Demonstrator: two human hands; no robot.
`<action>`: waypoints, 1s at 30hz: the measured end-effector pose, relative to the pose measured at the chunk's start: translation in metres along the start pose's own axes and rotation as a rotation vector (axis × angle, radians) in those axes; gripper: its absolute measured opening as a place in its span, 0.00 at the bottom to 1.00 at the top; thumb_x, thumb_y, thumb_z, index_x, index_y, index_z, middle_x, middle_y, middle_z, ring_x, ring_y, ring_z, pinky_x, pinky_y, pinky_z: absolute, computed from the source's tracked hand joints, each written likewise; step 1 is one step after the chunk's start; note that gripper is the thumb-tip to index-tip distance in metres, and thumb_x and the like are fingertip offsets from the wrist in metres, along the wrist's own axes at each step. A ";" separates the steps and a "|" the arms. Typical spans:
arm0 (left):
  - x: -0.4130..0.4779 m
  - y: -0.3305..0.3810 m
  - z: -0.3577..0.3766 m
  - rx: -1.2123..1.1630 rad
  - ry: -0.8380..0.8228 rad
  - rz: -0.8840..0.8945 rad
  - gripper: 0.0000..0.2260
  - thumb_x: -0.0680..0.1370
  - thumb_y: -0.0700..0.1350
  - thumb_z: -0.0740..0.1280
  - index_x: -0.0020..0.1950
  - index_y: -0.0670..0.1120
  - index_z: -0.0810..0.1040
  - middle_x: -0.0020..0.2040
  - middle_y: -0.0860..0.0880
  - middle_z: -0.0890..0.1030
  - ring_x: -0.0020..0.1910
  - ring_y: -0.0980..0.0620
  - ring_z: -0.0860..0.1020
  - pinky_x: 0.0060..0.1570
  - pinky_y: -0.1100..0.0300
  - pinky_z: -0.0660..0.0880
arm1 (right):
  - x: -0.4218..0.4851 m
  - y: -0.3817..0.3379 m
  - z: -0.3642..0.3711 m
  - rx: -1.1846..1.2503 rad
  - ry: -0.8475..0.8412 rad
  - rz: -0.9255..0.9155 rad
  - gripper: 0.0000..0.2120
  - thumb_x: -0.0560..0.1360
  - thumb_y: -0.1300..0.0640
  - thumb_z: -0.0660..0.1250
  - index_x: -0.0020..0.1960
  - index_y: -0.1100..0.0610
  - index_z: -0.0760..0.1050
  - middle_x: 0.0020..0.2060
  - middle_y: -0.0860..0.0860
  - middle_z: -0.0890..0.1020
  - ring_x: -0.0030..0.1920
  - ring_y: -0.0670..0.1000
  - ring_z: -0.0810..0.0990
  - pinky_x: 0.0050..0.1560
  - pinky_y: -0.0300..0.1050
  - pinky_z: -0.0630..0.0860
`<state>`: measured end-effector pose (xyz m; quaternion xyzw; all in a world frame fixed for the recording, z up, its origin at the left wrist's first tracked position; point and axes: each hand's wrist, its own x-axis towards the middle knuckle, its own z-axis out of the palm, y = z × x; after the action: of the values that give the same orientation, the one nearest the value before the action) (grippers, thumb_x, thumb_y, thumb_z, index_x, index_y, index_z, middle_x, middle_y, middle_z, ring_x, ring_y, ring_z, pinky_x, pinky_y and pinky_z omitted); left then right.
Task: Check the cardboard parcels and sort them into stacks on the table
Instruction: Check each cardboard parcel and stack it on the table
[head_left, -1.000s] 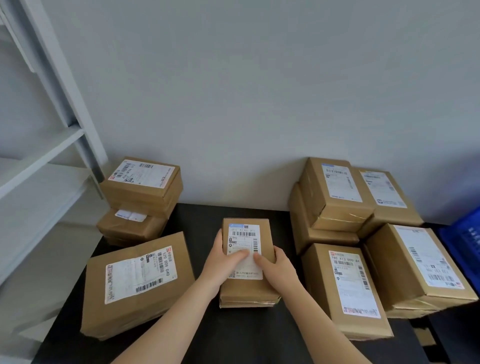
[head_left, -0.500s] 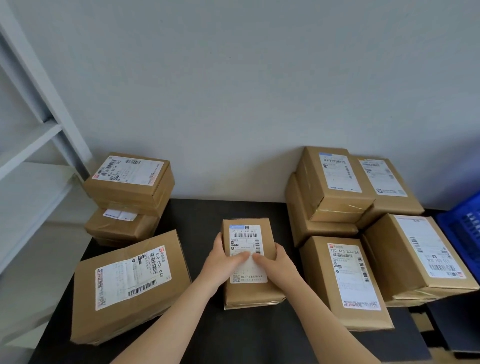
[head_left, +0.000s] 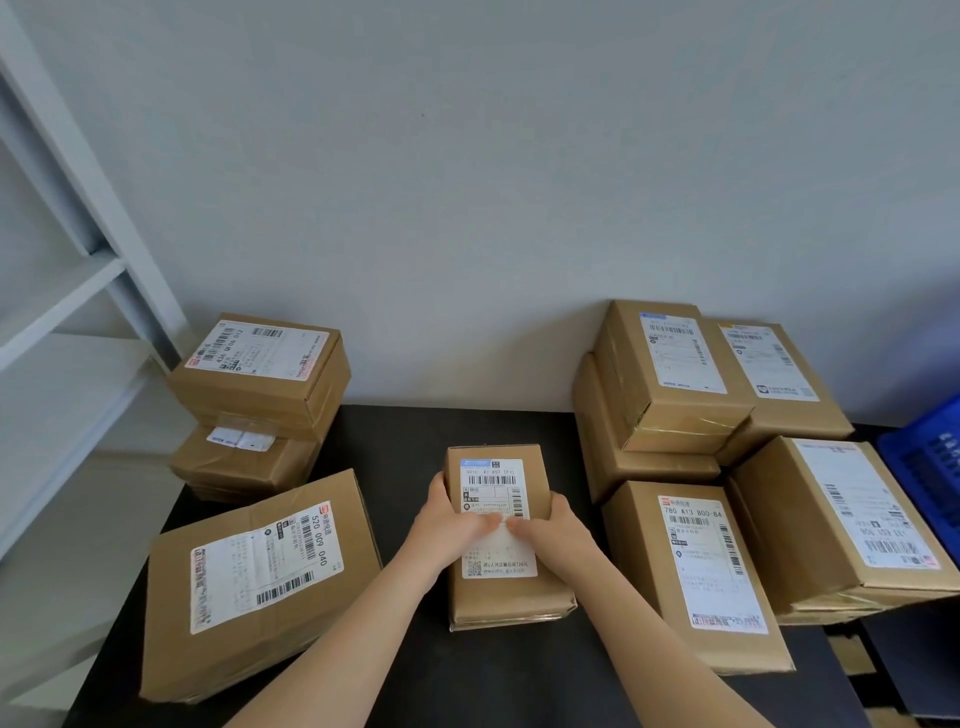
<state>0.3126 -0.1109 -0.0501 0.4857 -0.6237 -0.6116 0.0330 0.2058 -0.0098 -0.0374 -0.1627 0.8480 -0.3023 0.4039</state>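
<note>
A small parcel (head_left: 501, 597) lies flat at the middle of the black table (head_left: 457, 426), long side running from 6 to 12 o'clock, with its white label (head_left: 492, 486) facing up. Both hands are clamped on it. The left hand (head_left: 445, 526) grips its 9 o'clock edge and the right hand (head_left: 558, 530) grips its 3 o'clock edge. The two thumbs lie on the label and almost meet.

From this parcel:
- **8 o'clock:** a wide parcel (head_left: 249, 582) lies apart from it.
- **10 o'clock:** a stack of two parcels (head_left: 260, 384) stands by the wall.
- **1 to 4 o'clock:** a cluster of parcels (head_left: 670, 374) sits close together, some stacked. The long parcel (head_left: 696, 571) at 3 o'clock is the nearest, just beside the right wrist.
- **Far 3 o'clock:** a blue crate (head_left: 930, 467).
- **Far 9 o'clock:** a white shelf (head_left: 62, 291).
</note>
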 end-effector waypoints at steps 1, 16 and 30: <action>0.000 0.000 -0.001 -0.009 -0.001 -0.012 0.44 0.72 0.44 0.74 0.78 0.49 0.49 0.68 0.49 0.73 0.63 0.49 0.75 0.52 0.56 0.75 | 0.000 0.000 0.000 0.004 -0.003 0.000 0.35 0.76 0.50 0.67 0.76 0.53 0.51 0.48 0.45 0.72 0.38 0.43 0.74 0.31 0.34 0.70; 0.004 -0.003 -0.004 -0.078 -0.023 -0.080 0.33 0.70 0.44 0.76 0.71 0.47 0.63 0.58 0.50 0.78 0.50 0.55 0.79 0.34 0.65 0.74 | 0.002 -0.004 -0.003 -0.016 -0.020 0.001 0.35 0.76 0.51 0.67 0.76 0.54 0.50 0.62 0.50 0.74 0.43 0.45 0.76 0.32 0.34 0.73; -0.015 -0.004 -0.008 -0.317 -0.137 -0.001 0.30 0.76 0.59 0.65 0.75 0.58 0.58 0.63 0.52 0.76 0.55 0.53 0.77 0.44 0.59 0.74 | -0.013 -0.005 -0.014 0.217 -0.074 0.019 0.33 0.74 0.52 0.70 0.73 0.54 0.59 0.63 0.52 0.75 0.59 0.52 0.76 0.55 0.48 0.75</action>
<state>0.3277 -0.1059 -0.0428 0.4319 -0.5200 -0.7339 0.0666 0.2026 -0.0015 -0.0200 -0.1211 0.7963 -0.3821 0.4530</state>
